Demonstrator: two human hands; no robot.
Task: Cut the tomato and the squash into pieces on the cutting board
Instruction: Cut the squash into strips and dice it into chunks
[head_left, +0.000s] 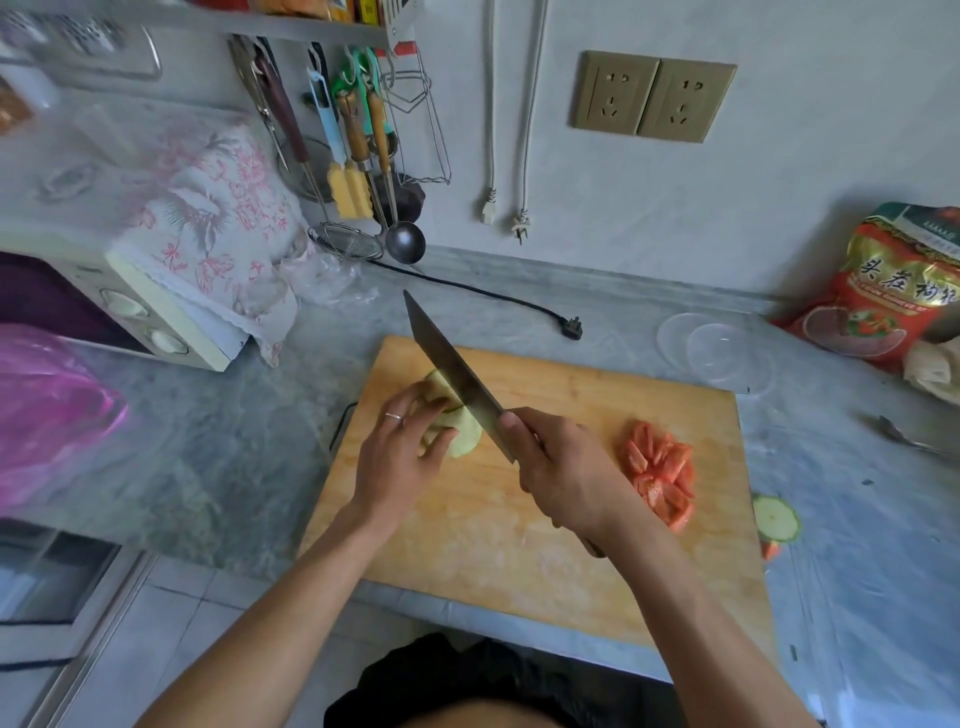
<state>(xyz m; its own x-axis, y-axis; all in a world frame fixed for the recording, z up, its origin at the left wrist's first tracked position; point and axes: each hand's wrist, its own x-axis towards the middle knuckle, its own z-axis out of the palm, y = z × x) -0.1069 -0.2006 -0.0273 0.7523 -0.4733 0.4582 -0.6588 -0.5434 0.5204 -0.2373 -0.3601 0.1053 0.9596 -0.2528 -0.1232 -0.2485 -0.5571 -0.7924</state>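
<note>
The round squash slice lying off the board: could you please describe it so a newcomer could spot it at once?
Start at the wooden cutting board on the grey counter. Just past its right edge, beyond the red tomato pieces, lies the squash slice. It is a flat, pale disc with a dark green rim, resting on the counter itself.

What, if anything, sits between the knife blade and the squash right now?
Nothing visible. The knife, gripped by the right hand, lies right against the squash on the cutting board. The left hand holds the squash from the left of the blade, its fingers close beside the blade but not under it.
</note>
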